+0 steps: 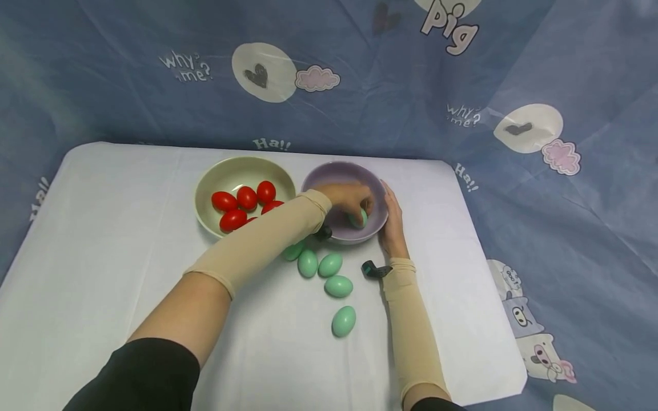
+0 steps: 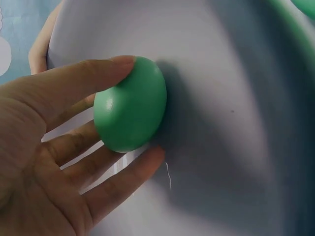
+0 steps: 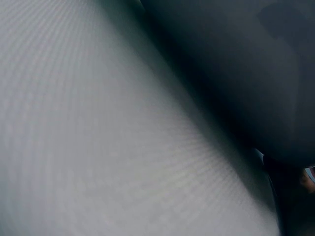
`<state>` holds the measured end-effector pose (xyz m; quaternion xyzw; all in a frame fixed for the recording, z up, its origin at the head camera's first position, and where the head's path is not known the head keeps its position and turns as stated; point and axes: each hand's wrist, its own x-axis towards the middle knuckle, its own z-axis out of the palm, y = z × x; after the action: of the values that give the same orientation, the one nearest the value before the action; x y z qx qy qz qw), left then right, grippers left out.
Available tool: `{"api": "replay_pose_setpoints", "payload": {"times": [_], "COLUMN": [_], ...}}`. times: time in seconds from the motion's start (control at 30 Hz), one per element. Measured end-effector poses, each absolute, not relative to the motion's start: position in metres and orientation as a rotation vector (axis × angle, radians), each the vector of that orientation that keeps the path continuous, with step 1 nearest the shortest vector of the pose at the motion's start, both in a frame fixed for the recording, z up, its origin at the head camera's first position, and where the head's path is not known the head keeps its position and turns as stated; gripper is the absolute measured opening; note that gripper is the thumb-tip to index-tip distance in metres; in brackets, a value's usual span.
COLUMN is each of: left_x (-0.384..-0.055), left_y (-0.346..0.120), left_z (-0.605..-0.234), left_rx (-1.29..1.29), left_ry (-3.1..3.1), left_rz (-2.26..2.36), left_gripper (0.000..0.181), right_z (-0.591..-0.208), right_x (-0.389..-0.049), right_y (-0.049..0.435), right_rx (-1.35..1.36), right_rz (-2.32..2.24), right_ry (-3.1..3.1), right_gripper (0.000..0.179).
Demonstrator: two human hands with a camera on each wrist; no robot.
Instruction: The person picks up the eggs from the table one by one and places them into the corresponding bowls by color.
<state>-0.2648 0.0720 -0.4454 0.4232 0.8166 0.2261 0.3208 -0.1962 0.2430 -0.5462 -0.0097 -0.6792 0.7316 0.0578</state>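
Note:
My left hand (image 1: 349, 197) reaches inside the purple bowl (image 1: 334, 171) and holds a green egg (image 1: 358, 218) low over its base. In the left wrist view, thumb and fingers pinch this egg (image 2: 132, 108); whether it touches the bowl is unclear. My right hand (image 1: 393, 225) lies along the outer right side of the bowl, fingers fairly straight against the wall. A dark, blurred curved surface, probably the bowl's outer side (image 3: 236, 64), fills the upper right of the right wrist view, where the hand is hardly visible.
A pale green bowl (image 1: 247, 164) with several red eggs (image 1: 233, 220) stands left of the purple one, partly behind my left forearm. Several green eggs (image 1: 338, 286) lie in front on the white table (image 1: 128, 240). A patterned blue cloth (image 1: 360, 74) hangs behind.

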Motion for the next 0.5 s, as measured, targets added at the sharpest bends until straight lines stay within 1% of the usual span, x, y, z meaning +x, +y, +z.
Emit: {"api": "replay_pose_setpoints", "payload": {"times": [0.3, 0.5], "left_x": [-0.264, -0.266], "left_y": [0.062, 0.049], "left_z": [-0.437, -0.425], "left_rx": [1.092, 1.127], "left_ry": [2.141, 2.147], "left_rz": [0.63, 0.681], "left_gripper": [0.046, 0.046], "right_z": [-0.546, -0.544], "right_x": [-0.195, -0.195], "right_y": [0.241, 0.243], "right_rx": [-0.028, -0.046], "right_rz": [2.238, 2.205], "right_ry": [-2.049, -2.109], "right_gripper": [0.051, 0.053]}}
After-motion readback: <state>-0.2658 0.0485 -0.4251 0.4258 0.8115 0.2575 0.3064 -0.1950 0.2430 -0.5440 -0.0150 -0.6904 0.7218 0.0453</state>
